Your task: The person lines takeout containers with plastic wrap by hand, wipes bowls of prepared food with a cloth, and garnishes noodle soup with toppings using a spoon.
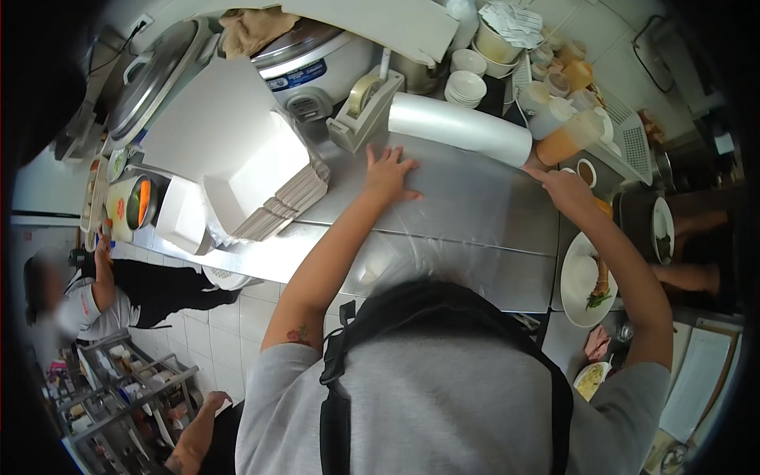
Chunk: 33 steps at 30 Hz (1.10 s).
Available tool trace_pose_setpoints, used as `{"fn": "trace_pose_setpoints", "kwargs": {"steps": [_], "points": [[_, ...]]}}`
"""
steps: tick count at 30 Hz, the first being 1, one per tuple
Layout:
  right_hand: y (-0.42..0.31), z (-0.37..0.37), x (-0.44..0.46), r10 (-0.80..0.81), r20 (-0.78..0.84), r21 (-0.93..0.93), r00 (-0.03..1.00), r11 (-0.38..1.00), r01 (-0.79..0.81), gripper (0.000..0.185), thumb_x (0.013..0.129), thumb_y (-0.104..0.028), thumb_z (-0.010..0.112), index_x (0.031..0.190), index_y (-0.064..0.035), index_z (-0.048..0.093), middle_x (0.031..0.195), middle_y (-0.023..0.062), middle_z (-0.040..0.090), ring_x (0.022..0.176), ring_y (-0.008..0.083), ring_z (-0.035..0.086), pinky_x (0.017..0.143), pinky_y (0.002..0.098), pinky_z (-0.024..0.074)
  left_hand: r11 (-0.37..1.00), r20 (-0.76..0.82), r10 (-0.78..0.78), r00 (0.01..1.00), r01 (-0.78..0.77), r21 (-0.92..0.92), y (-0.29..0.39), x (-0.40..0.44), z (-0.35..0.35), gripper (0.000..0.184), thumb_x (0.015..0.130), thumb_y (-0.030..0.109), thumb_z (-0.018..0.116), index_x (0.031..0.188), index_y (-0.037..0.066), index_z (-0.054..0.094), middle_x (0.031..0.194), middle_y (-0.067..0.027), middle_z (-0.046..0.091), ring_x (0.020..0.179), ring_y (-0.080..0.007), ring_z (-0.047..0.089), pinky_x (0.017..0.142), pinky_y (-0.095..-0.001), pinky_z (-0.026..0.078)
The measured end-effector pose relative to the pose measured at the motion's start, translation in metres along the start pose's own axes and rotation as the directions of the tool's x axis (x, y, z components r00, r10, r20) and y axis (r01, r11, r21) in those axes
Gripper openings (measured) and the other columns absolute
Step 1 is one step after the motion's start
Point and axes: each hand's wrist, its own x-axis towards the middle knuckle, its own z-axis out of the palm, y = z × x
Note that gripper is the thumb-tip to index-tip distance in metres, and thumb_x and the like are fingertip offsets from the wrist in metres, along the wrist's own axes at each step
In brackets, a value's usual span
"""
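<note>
My left hand [387, 176] lies flat with fingers spread on the steel counter [522, 210], just below a tape dispenser [366, 107]. My right hand [564, 190] reaches to the right end of a large roll of plastic film [459, 127]; its index finger is stretched out at the roll's lower edge, the other fingers partly hidden. A clear, wrinkled plastic sheet [419, 249] spreads over the counter between my arms, towards my body. I see nothing held in either hand.
Stacked white cardboard boxes [265, 186] stand left. Behind are a rice cooker [317, 67], small bowls [465, 89] and sauce bottles [570, 133]. A plate of food [587, 279] sits by my right arm. A co-worker [103, 293] stands left; other people's arms show lower left and right.
</note>
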Motion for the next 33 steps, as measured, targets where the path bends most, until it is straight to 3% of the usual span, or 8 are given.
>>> {"fn": "trace_pose_setpoints", "kwargs": {"steps": [10, 12, 15, 17, 19, 24, 31, 33], "points": [[0.031, -0.016, -0.100, 0.282, 0.107, -0.124, 0.954, 0.955, -0.268, 0.055, 0.085, -0.004, 0.049, 0.132, -0.0334, 0.051, 0.086, 0.0176, 0.064, 0.076, 0.0335, 0.065, 0.069, 0.0442, 0.0518, 0.993, 0.077, -0.020, 0.997, 0.010, 0.120, 0.016, 0.005, -0.012, 0.073, 0.057, 0.055, 0.079, 0.120, 0.024, 0.059, 0.123, -0.0117, 0.056, 0.113, -0.0282, 0.057, 0.111, -0.0626, 0.009], [0.031, -0.012, -0.115, 0.353, 0.125, -0.192, 0.927, 0.925, -0.327, 0.055, 0.085, -0.005, 0.051, 0.134, -0.0301, 0.050, 0.087, 0.0189, 0.064, 0.076, 0.0341, 0.065, 0.070, 0.0430, 0.0523, 0.991, 0.057, 0.005, 0.998, -0.013, 0.136, 0.018, 0.005, -0.010, 0.069, 0.060, 0.053, 0.079, 0.117, 0.021, 0.059, 0.114, -0.0106, 0.059, 0.103, -0.0271, 0.061, 0.108, -0.0610, 0.018], [0.053, 0.059, -0.137, 0.363, -0.026, 0.040, 0.931, 0.931, -0.362, 0.059, 0.085, -0.006, 0.050, 0.139, -0.0264, 0.043, 0.086, 0.0181, 0.064, 0.073, 0.0304, 0.065, 0.064, 0.0431, 0.0540, 0.996, 0.027, -0.001, 1.000, -0.002, 0.087, 0.022, 0.000, -0.002, 0.062, 0.064, 0.047, 0.079, 0.115, 0.019, 0.060, 0.104, -0.0102, 0.064, 0.097, -0.0275, 0.063, 0.096, -0.0537, 0.036], [-0.008, 0.021, -0.134, 0.566, 0.428, 0.513, 0.704, 0.489, -0.705, 0.063, 0.087, -0.008, 0.049, 0.145, -0.0270, 0.034, 0.084, 0.0147, 0.064, 0.067, 0.0238, 0.064, 0.054, 0.0398, 0.0535, 0.999, -0.022, -0.039, 0.999, 0.038, -0.029, 0.027, -0.006, 0.006, 0.056, 0.066, 0.043, 0.079, 0.112, 0.017, 0.061, 0.098, -0.0105, 0.066, 0.093, -0.0295, 0.064, 0.086, -0.0491, 0.045], [-0.026, 0.069, -0.136, 0.526, 0.472, 0.759, 0.707, 0.166, -0.630, 0.063, 0.090, -0.011, 0.047, 0.148, -0.0298, 0.028, 0.084, 0.0126, 0.063, 0.062, 0.0184, 0.061, 0.047, 0.0352, 0.0513, 0.973, -0.091, -0.116, 0.989, 0.095, -0.209, 0.029, -0.019, 0.019, 0.050, 0.068, 0.039, 0.078, 0.109, 0.014, 0.062, 0.091, -0.0109, 0.067, 0.087, -0.0324, 0.065, 0.076, -0.0463, 0.048], [-0.075, 0.130, -0.114, 0.547, 0.457, 0.872, 0.701, -0.119, -0.475, 0.053, 0.096, -0.020, 0.045, 0.147, -0.0261, 0.032, 0.090, 0.0153, 0.065, 0.065, 0.0176, 0.063, 0.050, 0.0337, 0.0514, 0.942, -0.204, -0.182, 0.962, 0.110, -0.317, 0.035, -0.051, 0.039, 0.033, 0.073, 0.030, 0.075, 0.096, 0.008, 0.065, 0.085, -0.0135, 0.067, 0.080, -0.0370, 0.064, 0.072, -0.0447, 0.049], [-0.066, 0.183, -0.067, 0.747, -0.074, 0.815, 0.661, 0.428, -0.392, 0.040, 0.096, -0.026, 0.045, 0.132, -0.0085, 0.051, 0.099, 0.0255, 0.064, 0.090, 0.0391, 0.063, 0.078, 0.0446, 0.0500, 0.947, -0.751, -0.099, 0.653, -0.171, -0.273, 0.034, -0.074, 0.026, 0.018, 0.083, 0.015, 0.068, 0.088, 0.004, 0.055, 0.085, -0.0143, 0.063, 0.077, -0.0295, 0.063, 0.068, -0.0399, 0.049], [-0.063, 0.170, -0.061, 0.735, -0.095, 0.793, 0.672, 0.464, -0.395, 0.038, 0.096, -0.026, 0.045, 0.129, -0.0084, 0.054, 0.102, 0.0264, 0.063, 0.094, 0.0426, 0.060, 0.083, 0.0471, 0.0474, 0.488, -0.359, -0.472, 0.805, -0.100, -0.867, 0.024, -0.081, 0.035, 0.016, 0.087, 0.013, 0.065, 0.088, 0.005, 0.051, 0.085, -0.0097, 0.062, 0.079, -0.0212, 0.062, 0.068, -0.0322, 0.049]]}}
